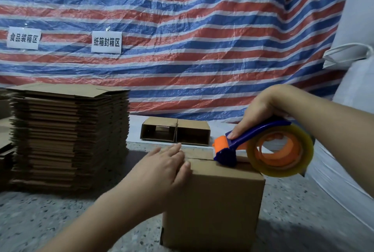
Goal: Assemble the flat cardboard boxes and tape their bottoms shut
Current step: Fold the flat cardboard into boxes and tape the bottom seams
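Note:
A brown cardboard box (pixel 214 207) stands on the speckled floor in front of me, its folded flaps facing up. My left hand (pixel 164 165) lies flat with straight fingers on the left part of the flaps. My right hand (pixel 261 110) grips the blue handle of a tape dispenser (pixel 263 148) with an orange head and a clear tape roll. The dispenser's head sits on the seam between the flaps.
A tall stack of flat cardboard boxes (pixel 68 136) stands at the left. Two assembled boxes (pixel 176 131) lie on their sides behind, against a striped tarp (pixel 182 29) with two paper signs. White sacks (pixel 348 160) fill the right side.

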The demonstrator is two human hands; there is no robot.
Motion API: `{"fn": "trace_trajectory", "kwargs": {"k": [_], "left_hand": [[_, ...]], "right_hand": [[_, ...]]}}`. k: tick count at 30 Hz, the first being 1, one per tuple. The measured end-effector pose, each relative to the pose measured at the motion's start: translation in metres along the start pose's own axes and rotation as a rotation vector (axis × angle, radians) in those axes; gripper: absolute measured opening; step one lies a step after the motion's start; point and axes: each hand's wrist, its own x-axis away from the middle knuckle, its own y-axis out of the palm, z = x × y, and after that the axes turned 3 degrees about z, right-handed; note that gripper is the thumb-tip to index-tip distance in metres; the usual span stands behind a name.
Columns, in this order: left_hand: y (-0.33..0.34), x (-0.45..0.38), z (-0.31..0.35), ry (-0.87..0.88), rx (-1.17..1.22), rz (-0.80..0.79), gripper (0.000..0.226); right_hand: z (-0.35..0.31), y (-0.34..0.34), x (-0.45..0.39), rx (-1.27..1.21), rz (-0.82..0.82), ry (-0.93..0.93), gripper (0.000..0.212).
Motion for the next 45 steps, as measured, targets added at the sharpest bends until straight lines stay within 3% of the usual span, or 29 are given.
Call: {"fn": "trace_trajectory", "kwargs": {"k": [5, 10, 16, 23, 29, 35, 40, 45], "left_hand": [[-0.008, -0.006, 0.009, 0.049, -0.098, -0.019, 0.055], [0.003, -0.013, 0.028, 0.057, -0.142, -0.077, 0.081], [0.000, -0.015, 0.026, 0.070, -0.151, -0.057, 0.073], [0.000, -0.013, 0.029, 0.065, -0.142, -0.050, 0.069], [-0.016, -0.015, 0.036, 0.057, -0.148, -0.211, 0.066], [0.003, -0.036, 0.076, 0.041, -0.063, -0.243, 0.082], [0.021, -0.039, 0.075, 0.071, -0.222, -0.176, 0.086], [0.023, -0.038, 0.074, 0.093, -0.233, -0.138, 0.083]], "right_hand": [[0.002, 0.001, -0.004, -0.015, -0.005, -0.013, 0.095], [0.004, 0.001, -0.005, -0.017, -0.006, -0.015, 0.094], [0.014, -0.004, -0.004, -0.046, 0.011, -0.022, 0.114], [0.056, 0.003, -0.001, -0.091, -0.031, 0.010, 0.111], [0.054, 0.012, -0.002, -0.123, -0.044, 0.043, 0.091], [0.055, 0.014, -0.005, -0.149, -0.058, 0.007, 0.089], [0.063, 0.012, -0.008, -0.172, -0.070, -0.022, 0.083], [0.080, 0.006, -0.005, -0.155, -0.053, 0.005, 0.096]]}}
